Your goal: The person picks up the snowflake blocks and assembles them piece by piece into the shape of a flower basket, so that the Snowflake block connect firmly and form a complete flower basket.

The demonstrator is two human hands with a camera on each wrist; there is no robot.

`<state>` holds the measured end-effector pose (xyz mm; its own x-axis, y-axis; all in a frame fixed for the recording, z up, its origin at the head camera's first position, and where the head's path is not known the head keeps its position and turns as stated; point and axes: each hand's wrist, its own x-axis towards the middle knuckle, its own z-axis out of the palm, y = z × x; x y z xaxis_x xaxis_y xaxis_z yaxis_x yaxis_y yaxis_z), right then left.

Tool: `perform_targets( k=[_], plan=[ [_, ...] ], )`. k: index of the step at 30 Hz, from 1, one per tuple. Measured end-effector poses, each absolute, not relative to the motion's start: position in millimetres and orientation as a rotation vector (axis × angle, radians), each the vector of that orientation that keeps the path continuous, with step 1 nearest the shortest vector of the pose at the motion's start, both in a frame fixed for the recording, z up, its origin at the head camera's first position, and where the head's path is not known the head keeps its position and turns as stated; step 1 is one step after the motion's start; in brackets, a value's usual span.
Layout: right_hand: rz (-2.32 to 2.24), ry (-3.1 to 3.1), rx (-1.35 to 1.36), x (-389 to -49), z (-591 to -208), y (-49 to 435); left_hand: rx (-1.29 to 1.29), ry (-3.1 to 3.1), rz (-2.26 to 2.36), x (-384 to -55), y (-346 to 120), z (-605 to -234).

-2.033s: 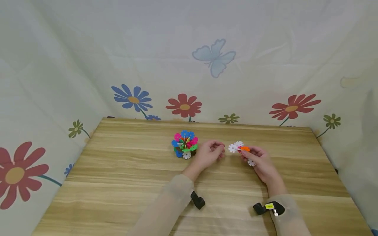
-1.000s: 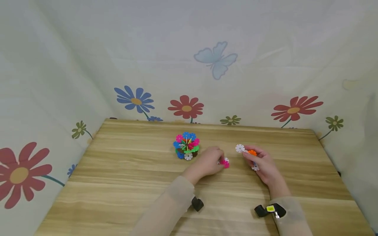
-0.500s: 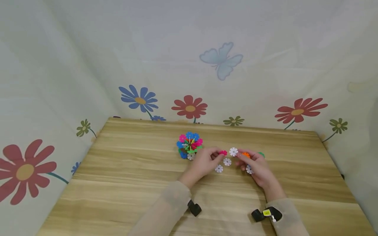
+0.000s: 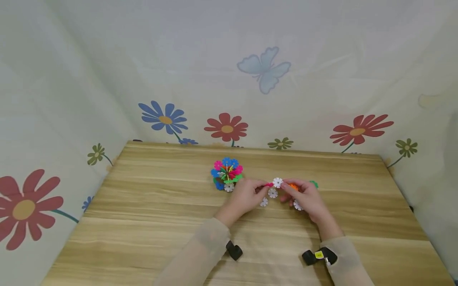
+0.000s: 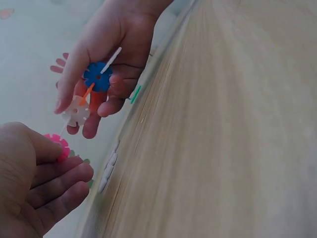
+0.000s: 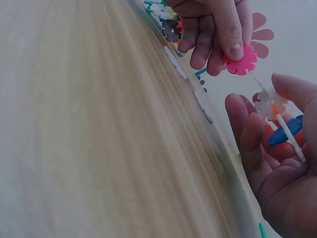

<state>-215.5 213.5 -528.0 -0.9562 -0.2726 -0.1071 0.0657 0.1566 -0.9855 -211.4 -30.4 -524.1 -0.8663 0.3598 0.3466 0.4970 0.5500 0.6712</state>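
My left hand (image 4: 248, 194) pinches a pink notched plastic snowflake disc (image 6: 242, 62) between thumb and forefinger. My right hand (image 4: 310, 200) holds a small chain of interlocked discs. At its near end is a white disc (image 4: 277, 182), its edge right at the pink one. An orange disc (image 4: 293, 186), a blue disc (image 5: 98, 77) and another white disc (image 4: 298, 205) follow in the chain, partly hidden by the fingers. Below the meeting hands, two loose white discs, one farther (image 4: 272, 193) and one nearer (image 4: 264, 202), lie flat on the table.
A round, many-coloured cluster of joined discs (image 4: 227, 174) stands just beyond my left hand. Behind my right hand lies a green disc (image 4: 315, 184). The wooden table (image 4: 161, 222) ends at a flower-printed cloth (image 4: 200, 71).
My left hand, seen without a disc two seconds ago, has picked up the pink disc and brought it against the chain's white disc. The two loose white discs now lie uncovered between the hands.
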Motion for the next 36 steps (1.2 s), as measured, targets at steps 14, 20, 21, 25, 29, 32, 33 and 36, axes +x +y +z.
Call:
perform_targets(
  k=[14, 20, 21, 25, 29, 32, 33, 36],
  plan=[
    [-1.838, 2.261, -0.307, -215.8, -525.5, 207.4, -0.897, -2.561, -0.877, -214.2, -27.6, -521.5],
    [-1.859, 2.317, -0.375, -216.7, -526.4, 206.0, -0.905, -2.572, -0.822, -219.7, -26.6, -532.3],
    [-1.858, 2.319, -0.373, -217.0, -526.6, 205.8, -0.904, -2.575, -0.822, -220.3, -26.7, -533.9],
    [-1.864, 2.293, -0.346, -216.8, -526.4, 206.9, -0.865, -2.597, -0.845, -220.3, -26.5, -534.6],
    [-1.888, 2.258, -0.281, -216.1, -525.6, 210.4, -0.800, -2.616, -0.962, -219.4, -25.2, -532.8],
    [-1.898, 2.250, -0.257, -215.6, -524.8, 213.3, -0.765, -2.629, -1.004, -218.5, -25.6, -531.7],
    [-1.900, 2.249, -0.254, -215.4, -525.0, 214.3, -0.765, -2.620, -1.018, -218.5, -26.2, -532.1],
    [-1.907, 2.245, -0.258, -215.0, -525.0, 215.9, -0.767, -2.640, -1.022, -212.5, -27.3, -519.1]
  ],
)
